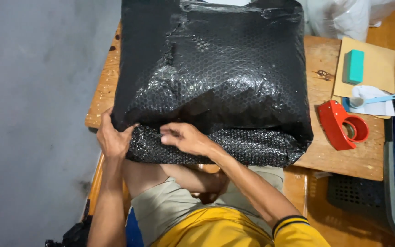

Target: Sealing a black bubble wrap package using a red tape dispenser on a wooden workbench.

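Gripping the near left corner of a large parcel wrapped in black bubble wrap (216, 77), the left hand (111, 137) curls its fingers around the folded wrap at the near edge of the wooden worktop (106, 87). The parcel covers most of that worktop, reaching from its left edge towards the far edge and overhanging the near edge slightly. Just right of the left hand, the right hand (186, 138) lies on the parcel's near side, fingers bent and pinching at the fold of bubble wrap there. Both forearms come up from the person's lap, where beige shorts and a yellow shirt show.

Further right, past the parcel, a red plastic tape dispenser (342, 124) rests on the bare wood near the right edge. Beyond it, towards the far right corner, a flat brown cardboard sheet (378, 64) carries a small teal rectangular block (354, 67). A white paper piece (376, 107) with a light-blue-handled tool (373, 99) on it lies between the cardboard and the dispenser. A clear plastic bag (339, 18) sits behind the far edge.
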